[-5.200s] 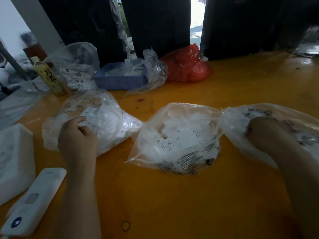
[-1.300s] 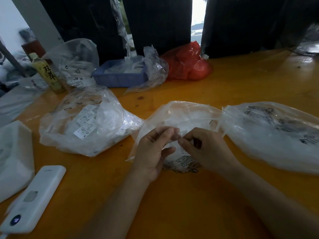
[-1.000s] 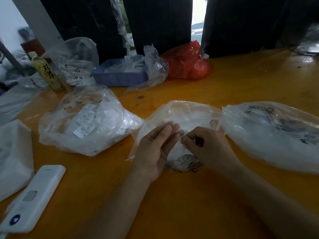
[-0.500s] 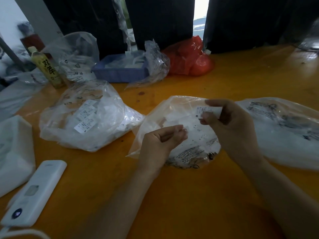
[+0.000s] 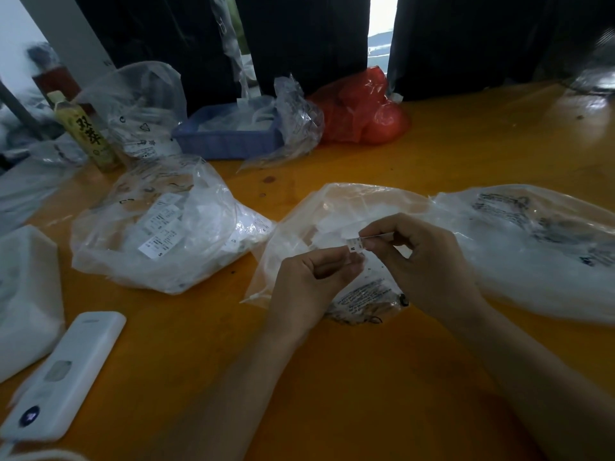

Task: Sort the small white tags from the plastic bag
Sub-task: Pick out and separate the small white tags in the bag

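Three clear plastic bags of small white tags lie on the orange table: a left bag [image 5: 166, 234], a middle bag [image 5: 336, 221] and a right bag [image 5: 532, 247]. Both hands meet just above the middle bag. My right hand [image 5: 429, 267] pinches a small white tag [image 5: 354, 245] printed with an M. My left hand [image 5: 309, 287] has its fingertips pinched together against the tag's lower end. Whether the left fingers hold other tags is hidden.
A white remote-like device [image 5: 63, 377] and a white box [image 5: 23, 294] lie at the near left. A blue tray [image 5: 226, 138], a red bag [image 5: 362, 108], another clear bag [image 5: 139, 104] and a drink bottle [image 5: 86, 131] stand at the back.
My right hand lifted a tag up out of the middle bag, then came back down to my left hand. Both hands now pinch the tag between them.
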Tool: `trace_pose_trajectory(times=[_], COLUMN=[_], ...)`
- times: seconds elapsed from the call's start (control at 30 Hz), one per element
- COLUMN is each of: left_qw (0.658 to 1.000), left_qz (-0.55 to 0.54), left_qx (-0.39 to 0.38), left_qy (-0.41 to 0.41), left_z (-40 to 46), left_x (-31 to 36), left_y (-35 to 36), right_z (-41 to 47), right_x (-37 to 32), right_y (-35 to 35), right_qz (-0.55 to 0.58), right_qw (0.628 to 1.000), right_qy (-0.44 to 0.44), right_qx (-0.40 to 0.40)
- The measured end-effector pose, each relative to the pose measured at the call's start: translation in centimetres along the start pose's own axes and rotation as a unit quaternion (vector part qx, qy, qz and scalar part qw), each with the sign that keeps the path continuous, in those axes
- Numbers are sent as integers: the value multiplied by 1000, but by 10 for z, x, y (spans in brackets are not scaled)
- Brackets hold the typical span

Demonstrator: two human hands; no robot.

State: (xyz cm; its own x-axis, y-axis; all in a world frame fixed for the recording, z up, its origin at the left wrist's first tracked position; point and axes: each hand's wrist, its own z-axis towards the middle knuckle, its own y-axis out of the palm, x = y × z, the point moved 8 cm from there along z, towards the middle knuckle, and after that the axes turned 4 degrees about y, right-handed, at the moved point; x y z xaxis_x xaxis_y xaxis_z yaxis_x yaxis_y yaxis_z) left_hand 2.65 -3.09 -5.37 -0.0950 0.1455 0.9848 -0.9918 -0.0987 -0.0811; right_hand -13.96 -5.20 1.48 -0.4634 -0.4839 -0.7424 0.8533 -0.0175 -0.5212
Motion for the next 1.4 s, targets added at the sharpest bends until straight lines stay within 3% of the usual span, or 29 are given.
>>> trace_pose_trajectory(times=[0.37,0.6,1.0,1.2,1.4], left_qw=[998,997,993,996,991], left_qz=[-47,-70,-105,-82,-127], left_qx=[-4,23,33,16,5], left_qy=[-31,-33,-38,-40,-43], left_z=[0,-2,-1,-1,0], left_x=[-3,3,2,1,0], left_y=[-1,-5,-7,-5,-2], right_z=[3,3,3,2,4], right_x=[-3,6,4,4,11], right_y=[5,-1,-6,4,-9], right_qz=[-82,-48,-57,-71,-21], right_qw=[994,999,998,997,999], right_qy=[-60,7,-5,-4,4], right_qx=[-45,-17,2,-37,44])
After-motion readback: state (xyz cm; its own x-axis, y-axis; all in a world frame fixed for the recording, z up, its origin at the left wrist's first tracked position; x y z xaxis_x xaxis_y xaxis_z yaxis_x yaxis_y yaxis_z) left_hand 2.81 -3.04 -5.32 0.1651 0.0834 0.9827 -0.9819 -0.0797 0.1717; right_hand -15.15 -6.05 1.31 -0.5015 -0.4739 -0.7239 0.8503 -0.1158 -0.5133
